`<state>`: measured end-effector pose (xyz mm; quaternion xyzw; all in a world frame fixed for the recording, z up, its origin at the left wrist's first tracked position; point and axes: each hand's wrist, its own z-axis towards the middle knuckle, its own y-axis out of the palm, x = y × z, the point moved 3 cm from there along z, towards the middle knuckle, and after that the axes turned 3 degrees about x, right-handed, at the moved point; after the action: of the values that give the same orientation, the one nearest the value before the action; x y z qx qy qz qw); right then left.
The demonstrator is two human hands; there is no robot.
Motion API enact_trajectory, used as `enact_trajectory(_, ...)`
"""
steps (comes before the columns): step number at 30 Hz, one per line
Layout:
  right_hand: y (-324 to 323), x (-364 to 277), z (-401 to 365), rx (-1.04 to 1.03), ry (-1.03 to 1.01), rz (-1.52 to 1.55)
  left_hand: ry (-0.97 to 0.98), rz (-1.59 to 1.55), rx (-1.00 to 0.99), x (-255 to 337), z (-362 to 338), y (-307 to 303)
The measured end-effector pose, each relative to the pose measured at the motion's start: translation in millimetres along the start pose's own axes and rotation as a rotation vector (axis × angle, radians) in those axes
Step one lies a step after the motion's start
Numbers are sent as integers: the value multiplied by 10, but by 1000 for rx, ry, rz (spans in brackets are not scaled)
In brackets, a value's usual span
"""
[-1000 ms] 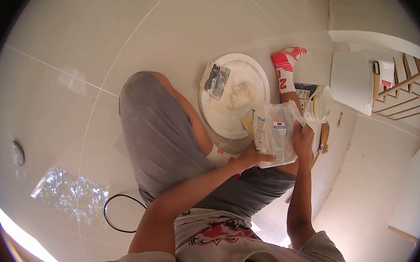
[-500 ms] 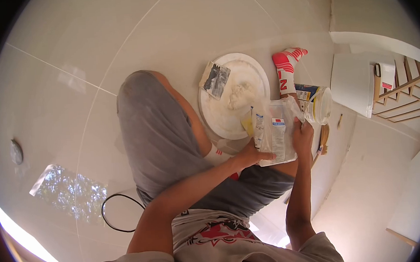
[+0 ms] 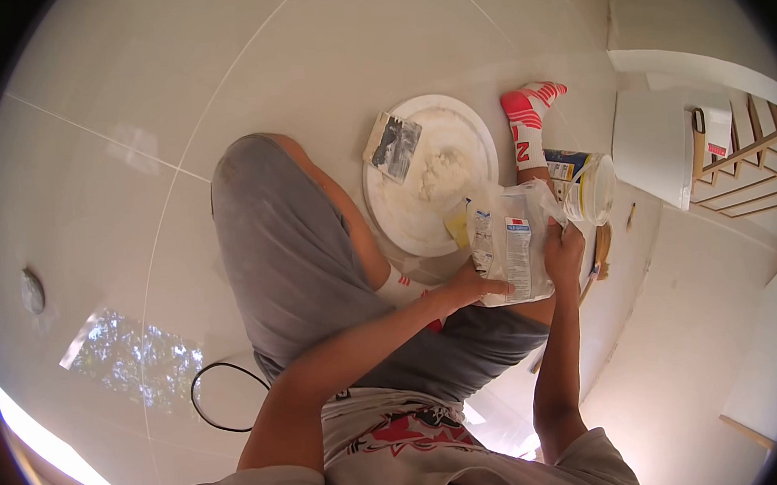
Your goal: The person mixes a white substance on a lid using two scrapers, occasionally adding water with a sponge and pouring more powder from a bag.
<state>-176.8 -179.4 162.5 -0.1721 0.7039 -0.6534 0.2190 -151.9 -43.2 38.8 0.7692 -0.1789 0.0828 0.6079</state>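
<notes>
Between my hands is a white printed plastic bag (image 3: 517,250), held tilted over my lap. My left hand (image 3: 474,283) grips its lower left side, with the thumb lying across the printed face. At the upper right edge, my right hand (image 3: 565,244) is closed on the bag's plastic. Just beyond the bag lies a round white lid (image 3: 396,215) with a heap of white powder (image 3: 445,174) on it. A flat putty blade with a dark smeared face (image 3: 395,147) rests on the lid's left rim. A yellow piece (image 3: 458,227) shows partly behind the bag.
A white bucket with a blue and yellow label (image 3: 590,188) lies beside my right foot. A brush (image 3: 602,250) is near it. A black cable loop (image 3: 228,396) and a grey object (image 3: 31,290) lie on the tiles to the left. A wooden rack (image 3: 748,163) stands far right.
Both hands keep their hold on the bag, which has shifted only very slightly. The whole view has moved a little; the lid and powder look the same.
</notes>
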Motion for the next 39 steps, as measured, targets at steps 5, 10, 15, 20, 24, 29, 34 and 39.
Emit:
enact_trajectory(5,51,12,89,71,-157,24,-12,-71,1,109,33,-24)
enact_trajectory(10,70,-86,134,74,-61,14,-22,-51,-6,93,103,-113)
enact_trajectory(15,51,-133,133,56,-103,-20,109,-80,-41,67,119,-96)
enact_trajectory(20,27,-32,84,104,-116,-11,-13,-64,-25,51,143,-109)
enact_trajectory(24,13,-112,113,61,-98,-24,3,-85,-31,28,105,-83)
enact_trajectory(29,4,-192,31,110,-172,2,-49,-20,-6,61,33,-77)
enact_trajectory(34,72,-88,2,-36,-104,-74,-52,-261,-115,-160,86,-14)
enact_trajectory(39,321,39,106,33,-250,162,55,128,-43,-191,211,-178)
